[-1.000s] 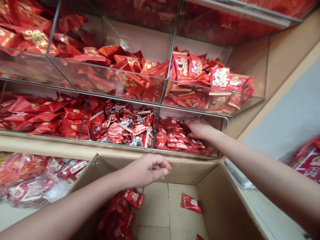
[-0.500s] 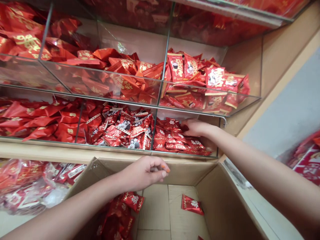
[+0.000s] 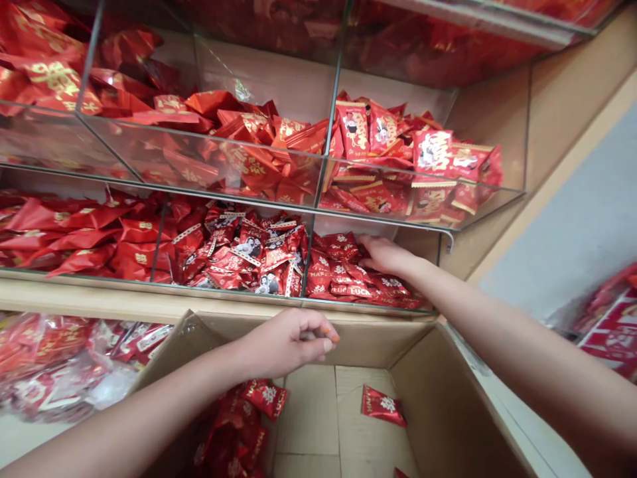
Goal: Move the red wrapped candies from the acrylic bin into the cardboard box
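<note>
My right hand [image 3: 385, 255] reaches into the lower right shelf bin. Its fingers are stretched out, palm down, on small red candy packets [image 3: 343, 272] with silver print; its fingertips are partly hidden among them. My left hand [image 3: 296, 338] hovers over the near end of an open cardboard box [image 3: 432, 411], its fingers curled in and its thumb alongside, with nothing showing in them. Orange colour marks a fingertip. Below that wrist, similar candy packets [image 3: 239, 431] are piled in the box, and a single packet [image 3: 383, 405] lies on its floor.
Clear dividers split the shelf into bins. Red and white candies [image 3: 249, 249] fill the bin to the left, and larger red packets [image 3: 74, 232] lie beyond. Gold-edged packets [image 3: 428, 159] sit above. Clear plastic bags [image 3: 64, 365] lie left of the box.
My right hand has flattened and shifted slightly among the packets, and a packet by its fingertips has moved a little up and left. My left hand stays nearly still.
</note>
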Available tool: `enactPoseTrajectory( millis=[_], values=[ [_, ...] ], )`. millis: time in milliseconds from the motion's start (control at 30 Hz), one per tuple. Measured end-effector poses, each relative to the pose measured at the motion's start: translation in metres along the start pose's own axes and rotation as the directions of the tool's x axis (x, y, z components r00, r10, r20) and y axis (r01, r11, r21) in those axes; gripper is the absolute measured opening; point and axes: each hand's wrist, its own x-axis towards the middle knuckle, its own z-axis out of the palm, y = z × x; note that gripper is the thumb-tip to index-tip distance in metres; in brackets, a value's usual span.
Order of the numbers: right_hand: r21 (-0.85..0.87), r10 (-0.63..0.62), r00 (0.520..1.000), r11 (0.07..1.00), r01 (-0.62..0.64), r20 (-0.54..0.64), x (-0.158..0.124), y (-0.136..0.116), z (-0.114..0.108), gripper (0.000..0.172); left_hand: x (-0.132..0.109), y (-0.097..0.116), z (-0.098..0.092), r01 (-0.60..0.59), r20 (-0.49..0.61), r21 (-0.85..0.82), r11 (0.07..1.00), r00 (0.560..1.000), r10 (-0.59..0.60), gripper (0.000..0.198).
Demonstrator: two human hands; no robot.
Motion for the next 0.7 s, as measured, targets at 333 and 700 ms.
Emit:
enactPoseTrajectory(
  millis=[333,700],
  values=[
    [-0.026,0.025,0.996,0.999,-0.023,0.088,-0.014,0.001,-0.009,0.050,-0.003,0.003,0.001,0.011,0.003,0.001,1.000,1.000,-0.011,0.020],
    [0.051,-0.055,0.993,0.997,0.061,-0.108,-0.004,-0.016,-0.019,0.034,-0.001,0.001,0.001,0.001,0.000,0.022,1.000,1.000,-0.001,0.021]
  ],
)
